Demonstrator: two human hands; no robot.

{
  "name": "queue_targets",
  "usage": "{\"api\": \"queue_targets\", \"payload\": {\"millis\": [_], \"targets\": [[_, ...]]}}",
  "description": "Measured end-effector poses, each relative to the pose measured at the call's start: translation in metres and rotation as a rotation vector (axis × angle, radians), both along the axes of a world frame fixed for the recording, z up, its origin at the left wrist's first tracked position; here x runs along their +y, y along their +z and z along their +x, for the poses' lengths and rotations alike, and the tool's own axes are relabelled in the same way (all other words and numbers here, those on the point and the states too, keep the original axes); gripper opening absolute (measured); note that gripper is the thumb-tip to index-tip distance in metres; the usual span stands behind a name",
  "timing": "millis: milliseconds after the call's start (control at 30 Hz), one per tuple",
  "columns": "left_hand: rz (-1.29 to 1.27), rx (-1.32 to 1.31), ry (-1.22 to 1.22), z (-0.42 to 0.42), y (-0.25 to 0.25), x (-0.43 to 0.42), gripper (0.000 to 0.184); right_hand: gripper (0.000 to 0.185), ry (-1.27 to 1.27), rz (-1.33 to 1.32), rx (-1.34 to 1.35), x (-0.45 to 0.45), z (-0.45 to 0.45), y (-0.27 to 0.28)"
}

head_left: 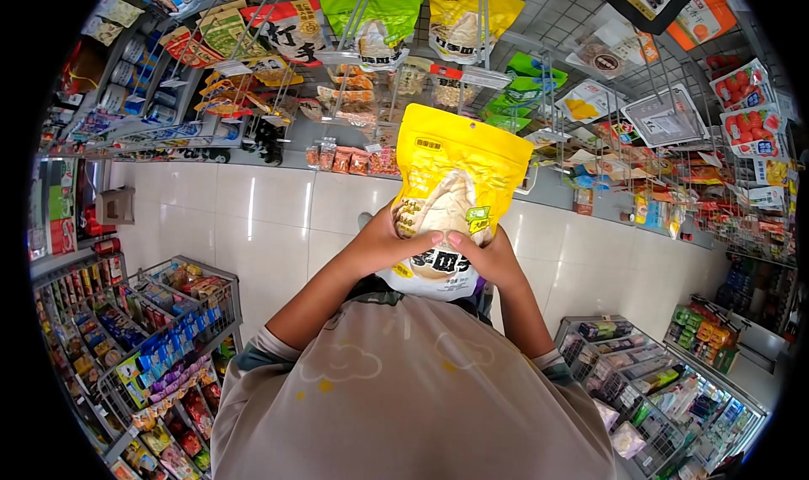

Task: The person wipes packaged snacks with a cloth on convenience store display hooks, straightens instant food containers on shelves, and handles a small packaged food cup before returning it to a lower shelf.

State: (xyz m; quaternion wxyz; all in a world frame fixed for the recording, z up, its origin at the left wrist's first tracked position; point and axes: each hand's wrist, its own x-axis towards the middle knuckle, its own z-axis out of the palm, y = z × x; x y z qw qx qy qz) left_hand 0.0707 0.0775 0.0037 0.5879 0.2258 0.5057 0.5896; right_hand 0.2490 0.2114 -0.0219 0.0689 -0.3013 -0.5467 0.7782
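A large yellow and white snack bag (459, 164) is held upright in front of my body, its printed front facing me. It carries a picture of a pale seed and dark lettering. My left hand (396, 242) grips the bag's left side, and my right hand (490, 254) grips its right side. Both thumbs press on the front, their tips close together near the middle. The other fingers are hidden behind the bag. A similar yellow bag (474, 25) hangs on the rack ahead, beside a green one (372, 21).
Wire racks with hanging snack packets (286, 32) stretch across the far side. Strawberry packets (750, 130) hang at the right. Stocked shelf baskets stand at lower left (168, 337) and lower right (649, 379). Pale floor tiles (261, 210) lie between.
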Motion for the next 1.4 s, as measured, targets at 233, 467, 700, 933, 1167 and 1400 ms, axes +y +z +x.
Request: {"api": "queue_targets", "payload": {"millis": [233,467,700,933,1167,1400], "targets": [[-0.130,-0.150,0.011,-0.015,0.002,-0.011,0.073,0.052,0.022,0.002,0.051,-0.001,-0.005,0.013],[-0.087,-0.322,0.214,-0.048,-0.007,-0.060,0.076,0.052,0.376,0.220,-0.070,0.000,0.001,0.021],[0.088,-0.385,0.390,-0.061,-0.050,-0.141,0.087,0.061,0.547,0.306,-0.177,0.001,0.024,0.021],[0.089,-0.499,0.644,-0.071,-0.066,-0.177,0.061,0.067,0.692,0.225,-0.763,-0.015,0.028,0.044],[0.081,-0.622,0.784,-0.091,-0.054,-0.205,0.063,0.039,0.357,0.417,-0.566,-0.022,0.000,0.036],[0.119,-0.614,0.642,-0.116,-0.052,-0.237,0.058,0.053,0.107,0.560,0.115,-0.140,-0.191,0.098]]}}
